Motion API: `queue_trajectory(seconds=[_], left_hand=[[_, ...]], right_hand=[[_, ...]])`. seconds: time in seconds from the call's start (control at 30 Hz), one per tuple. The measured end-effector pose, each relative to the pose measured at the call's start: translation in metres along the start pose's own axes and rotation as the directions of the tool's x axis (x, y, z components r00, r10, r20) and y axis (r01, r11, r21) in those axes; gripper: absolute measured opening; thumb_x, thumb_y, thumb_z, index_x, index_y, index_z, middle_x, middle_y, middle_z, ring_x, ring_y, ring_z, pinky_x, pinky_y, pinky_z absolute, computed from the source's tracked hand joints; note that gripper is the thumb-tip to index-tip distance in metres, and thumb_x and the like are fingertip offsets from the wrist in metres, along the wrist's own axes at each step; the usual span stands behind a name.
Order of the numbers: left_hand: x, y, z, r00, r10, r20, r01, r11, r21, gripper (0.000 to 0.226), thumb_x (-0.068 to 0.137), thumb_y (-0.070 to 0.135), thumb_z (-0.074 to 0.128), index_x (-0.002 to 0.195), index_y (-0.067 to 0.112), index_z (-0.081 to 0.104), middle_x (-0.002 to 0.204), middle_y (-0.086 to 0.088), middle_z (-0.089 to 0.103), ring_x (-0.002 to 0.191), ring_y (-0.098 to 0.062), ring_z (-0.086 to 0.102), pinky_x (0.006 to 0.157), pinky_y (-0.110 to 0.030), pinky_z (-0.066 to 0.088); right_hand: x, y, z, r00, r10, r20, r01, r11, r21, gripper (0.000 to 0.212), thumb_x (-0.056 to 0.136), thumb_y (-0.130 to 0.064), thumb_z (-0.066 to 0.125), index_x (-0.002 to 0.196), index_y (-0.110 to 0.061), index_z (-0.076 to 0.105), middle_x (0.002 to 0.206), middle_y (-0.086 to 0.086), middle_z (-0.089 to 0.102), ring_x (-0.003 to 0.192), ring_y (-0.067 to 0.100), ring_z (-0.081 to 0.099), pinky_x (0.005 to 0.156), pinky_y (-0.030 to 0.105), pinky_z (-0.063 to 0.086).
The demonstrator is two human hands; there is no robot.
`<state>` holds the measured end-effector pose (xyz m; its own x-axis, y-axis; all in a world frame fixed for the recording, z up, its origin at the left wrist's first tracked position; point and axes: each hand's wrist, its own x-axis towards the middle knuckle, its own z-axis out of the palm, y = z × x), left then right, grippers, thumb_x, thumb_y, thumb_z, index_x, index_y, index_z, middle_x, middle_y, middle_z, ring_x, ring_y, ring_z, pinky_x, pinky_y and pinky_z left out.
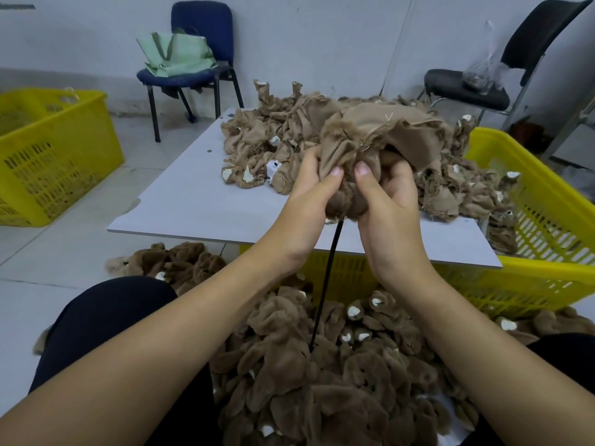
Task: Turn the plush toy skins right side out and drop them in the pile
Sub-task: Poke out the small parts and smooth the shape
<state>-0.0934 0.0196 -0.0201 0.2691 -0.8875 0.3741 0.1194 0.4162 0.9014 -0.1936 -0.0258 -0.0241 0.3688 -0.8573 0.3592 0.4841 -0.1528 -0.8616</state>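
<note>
Hands (351, 188) grip skin (380, 136) | right crate (547, 201): skins | left crate (48, 156): unclear

no legible text, labels, numbers, signs

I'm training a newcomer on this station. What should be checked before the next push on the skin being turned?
1. Both hands grip the brown plush toy skin: left hand, right hand: ok.
2. Fur side emerging at the bottom: ok.
3. Skin fully turned: not ok, smooth backing still shows on top.
4. Thin black rod seated inside the skin: cannot tell.
5. Pile of turned furry skins below for dropping: ok.
</note>
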Motion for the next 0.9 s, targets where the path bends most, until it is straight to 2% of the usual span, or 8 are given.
queue_trajectory(seconds=[0.2, 0.3, 0.43, 0.57, 0.63, 0.73, 0.8, 0.9], left_hand=[[-0.013, -0.005, 0.003, 0.999, -0.005, 0.050, 0.001, 0.998, 0.067, 0.030, 0.096, 0.010, 0.040, 0.121, 0.025, 0.047, 0.103, 0.022, 0.068, 0.096, 0.007, 0.062, 0.081, -0.012, 0.048], [-0.019, -0.013, 0.003, 0.998, 0.011, 0.062, -0.018, 0.994, 0.110, 0.033, 0.102, 0.005, 0.039, 0.125, 0.028, 0.042, 0.114, 0.010, 0.060, 0.101, 0.003, 0.057, 0.086, -0.016, 0.048], [-0.022, -0.019, 0.001, 0.997, -0.015, 0.073, -0.003, 0.971, 0.239, 0.037, 0.106, -0.003, 0.032, 0.131, 0.025, 0.037, 0.118, 0.010, 0.055, 0.101, 0.012, 0.059, 0.085, -0.011, 0.048], [-0.025, -0.018, 0.000, 0.994, -0.053, 0.100, 0.017, 0.942, 0.335, 0.038, 0.107, 0.001, 0.031, 0.126, 0.033, 0.038, 0.129, 0.011, 0.052, 0.119, 0.008, 0.052, 0.100, -0.020, 0.046], [-0.027, -0.020, -0.002, 0.994, -0.062, 0.088, 0.016, 0.894, 0.448, 0.024, 0.105, 0.011, 0.035, 0.116, 0.030, 0.043, 0.124, 0.000, 0.055, 0.118, -0.010, 0.053, 0.105, -0.035, 0.046], [-0.023, -0.018, -0.013, 0.996, -0.068, 0.063, -0.001, 0.672, 0.741, 0.012, 0.088, 0.022, 0.038, 0.093, 0.029, 0.045, 0.104, 0.008, 0.046, 0.099, -0.013, 0.038, 0.103, -0.042, 0.032], [-0.020, -0.010, -0.021, 0.998, 0.011, 0.065, -0.061, 0.535, 0.843, 0.021, 0.085, 0.019, 0.035, 0.092, 0.027, 0.052, 0.104, 0.012, 0.041, 0.102, -0.005, 0.036, 0.101, -0.034, 0.023], [-0.015, 0.008, -0.027, 0.941, 0.338, -0.027, -0.187, 0.585, 0.789, 0.030, 0.091, 0.012, 0.038, 0.105, 0.008, 0.064, 0.106, -0.001, 0.050, 0.102, -0.017, 0.050, 0.101, -0.044, 0.034]], right_hand=[[-0.011, 0.008, -0.002, 1.000, 0.001, -0.010, -0.002, 0.997, -0.073, 0.033, 0.086, -0.017, 0.055, 0.117, -0.021, 0.048, 0.114, -0.004, 0.063, 0.107, 0.009, 0.064, 0.085, 0.025, 0.052], [-0.011, 0.005, -0.003, 0.999, 0.020, 0.025, -0.017, 0.994, -0.110, 0.035, 0.083, -0.023, 0.056, 0.117, -0.016, 0.049, 0.099, -0.008, 0.060, 0.084, -0.001, 0.060, 0.069, 0.017, 0.049], [-0.010, 0.005, -0.004, 0.999, -0.013, 0.052, 0.029, 0.947, -0.320, 0.045, 0.088, -0.029, 0.076, 0.125, -0.011, 0.058, 0.104, -0.016, 0.072, 0.104, 0.000, 0.067, 0.084, 0.019, 0.056], [-0.007, 0.011, -0.005, 0.999, -0.029, 0.040, 0.042, 0.923, -0.383, 0.033, 0.091, -0.020, 0.075, 0.118, -0.007, 0.064, 0.104, -0.003, 0.073, 0.105, 0.009, 0.070, 0.090, 0.027, 0.057], [-0.006, 0.011, -0.006, 0.999, -0.014, 0.052, 0.033, 0.915, -0.402, 0.029, 0.091, -0.020, 0.075, 0.114, -0.005, 0.065, 0.102, 0.002, 0.073, 0.102, 0.012, 0.070, 0.089, 0.031, 0.058], [-0.006, 0.013, -0.008, 0.997, 0.015, 0.079, 0.021, 0.900, -0.435, 0.012, 0.094, -0.018, 0.072, 0.090, -0.009, 0.066, 0.076, -0.008, 0.069, 0.077, 0.007, 0.068, 0.068, 0.023, 0.054], [-0.008, 0.015, -0.008, 0.994, 0.031, 0.106, 0.019, 0.900, -0.435, 0.031, 0.097, -0.015, 0.067, 0.067, -0.015, 0.058, 0.056, -0.013, 0.056, 0.056, 0.005, 0.054, 0.056, 0.019, 0.045], [-0.008, 0.021, -0.007, 0.992, 0.040, 0.119, 0.022, 0.878, -0.478, 0.036, 0.095, -0.010, 0.066, 0.062, -0.017, 0.056, 0.053, -0.012, 0.052, 0.053, 0.008, 0.049, 0.055, 0.022, 0.043]])
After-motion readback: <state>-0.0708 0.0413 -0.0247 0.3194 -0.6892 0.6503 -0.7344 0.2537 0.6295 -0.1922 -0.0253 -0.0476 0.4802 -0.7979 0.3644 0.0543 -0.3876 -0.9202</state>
